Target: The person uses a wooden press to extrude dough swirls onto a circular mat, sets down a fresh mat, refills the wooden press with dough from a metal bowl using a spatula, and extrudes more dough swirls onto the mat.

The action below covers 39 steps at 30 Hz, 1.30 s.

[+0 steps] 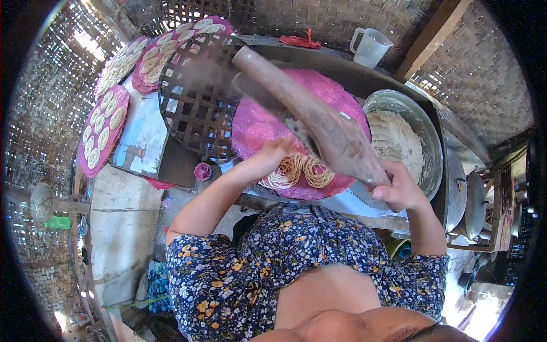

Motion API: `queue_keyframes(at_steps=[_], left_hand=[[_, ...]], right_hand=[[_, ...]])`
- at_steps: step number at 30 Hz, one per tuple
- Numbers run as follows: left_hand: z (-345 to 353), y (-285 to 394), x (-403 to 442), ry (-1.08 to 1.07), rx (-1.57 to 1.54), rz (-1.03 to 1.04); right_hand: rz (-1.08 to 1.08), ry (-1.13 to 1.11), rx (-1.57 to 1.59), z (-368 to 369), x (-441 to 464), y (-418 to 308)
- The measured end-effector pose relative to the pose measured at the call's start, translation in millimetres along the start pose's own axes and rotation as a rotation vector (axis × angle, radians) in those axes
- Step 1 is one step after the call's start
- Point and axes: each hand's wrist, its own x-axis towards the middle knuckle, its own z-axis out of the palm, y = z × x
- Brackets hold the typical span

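My right hand (397, 187) is wrapped round the near end of a long wooden press lever (319, 117), which slants up to the left over a round pink mesh tray (256, 122). Two coils of thin noodle strands (302, 172) lie side by side at the tray's near edge. My left hand (272, 157) is just above the tray, at the left coil; its fingers are partly blurred, and whether they hold anything cannot be made out. The underside of the wooden piece is hidden.
A metal basin (431, 142) of pale dough stands at the right. Round pink trays (121, 97) with coils are at the left, beside a dark woven rack (196, 117). A plastic jug (371, 48) and red cloth (301, 40) sit on the back ledge.
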Motion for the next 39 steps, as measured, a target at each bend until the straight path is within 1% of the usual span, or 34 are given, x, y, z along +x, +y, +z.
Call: queue_keyframes(at_steps=[1, 2, 4, 7, 10, 11, 12, 13, 14, 15, 16, 18, 19, 20, 21, 22, 25, 28, 29, 32, 33, 35, 36, 38, 39], left_hand=[[-5.4, 1.3, 0.2, 0.039, 0.213, 0.084], [-7.9, 1.3, -6.5, 0.047, 0.359, 0.115], [-10.1, 9.1, -26.8, 0.065, 0.651, 0.176], [-18.5, 7.3, -34.8, 0.18, 1.2, 0.362], [-34.7, 16.9, -29.5, 0.419, 1.239, 0.336], [-44.1, 16.3, -21.8, 0.605, 1.354, 0.385], [-53.5, 21.2, -5.7, 0.559, 0.64, 0.488], [-61.3, 40.3, 8.1, 0.474, -0.073, 0.549], [-69.4, 73.2, 8.1, 0.377, -0.719, 0.455], [-76.2, 94.8, 8.0, 0.065, -1.12, 0.556], [-83.2, 108.2, 13.3, -0.065, -1.125, 0.653], [-102.9, 103.0, 39.4, -0.37, -1.282, 0.925], [-106.5, 102.7, 47.4, -0.255, -1.176, 0.928], [-106.0, 101.9, 52.7, -0.297, -1.215, 0.936], [-105.6, 96.1, 59.3, -0.271, -1.242, 0.927], [-105.6, 87.3, 65.9, -0.249, -1.27, 0.914], [-102.1, 62.5, 73.5, -0.086, -1.395, 0.803], [-104.4, 49.3, 71.1, 0.003, -1.352, 0.801], [-102.5, 48.3, 69.7, 0.014, -1.371, 0.806], [-90.0, 50.8, 59.8, 0.028, -1.384, 0.776], [-86.9, 51.6, 61.3, -0.031, -1.41, 0.81], [-89.0, 59.9, 59.2, 0.002, -1.374, 0.872], [-91.0, 68.3, 59.0, 0.008, -1.355, 0.902], [-105.9, 80.6, 52.5, -0.095, -1.336, 0.96], [-111.2, 83.8, 46.1, -0.106, -1.329, 0.961]], right_hand=[[-0.003, 0.014, 0.069, 0.4, 0.8, 1.0], [-0.006, 0.026, 0.137, 0.6, 1.6, 1.4], [0.02, 0.026, 0.199, -1.8, 1.5, 1.8], [0.011, 0.057, 0.239, -3.6, 1.6, 5.3], [0.017, 0.047, 0.26, -3.5, 4.1, 0.5], [0.026, 0.034, 0.267, -2.0, 5.9, -2.8], [0.019, -0.005, 0.268, -0.1, 9.7, -4.8], [0.012, -0.046, 0.267, 2.3, 15.4, -6.5], [0.004, -0.09, 0.263, 4.8, 20.6, -8.2], [-0.004, -0.131, 0.265, 7.3, 25.4, -10.2], [-0.013, -0.174, 0.262, 9.1, 30.5, -12.5], [-0.011, -0.218, 0.263, 5.8, 40.5, -13.1], [-0.001, -0.216, 0.27, 0.2, 45.0, -10.5], [0.008, -0.212, 0.279, -4.5, 48.9, -11.4], [0.091, -0.162, 0.264, -6.9, 51.2, -15.2], [0.108, -0.169, 0.224, -8.2, 55.6, -14.9], [0.159, -0.158, 0.146, -7.4, 69.5, -6.9], [0.111, -0.179, 0.028, -6.7, 79.9, 13.2], [0.13, -0.137, 0.005, -6.2, 77.7, 14.2], [0.173, -0.182, 0.029, -9.8, 59.3, -6.4], [0.15, -0.126, -0.021, -14.3, 58.8, -9.6], [0.112, -0.008, -0.121, -22.4, 54.5, -13.1], [0.067, -0.001, -0.157, -20.1, 54.9, -21.1], [-0.028, 0.031, -0.229, -14.0, 60.3, -36.6], [-0.006, 0.001, -0.121, -12.6, 62.9, -23.5]])
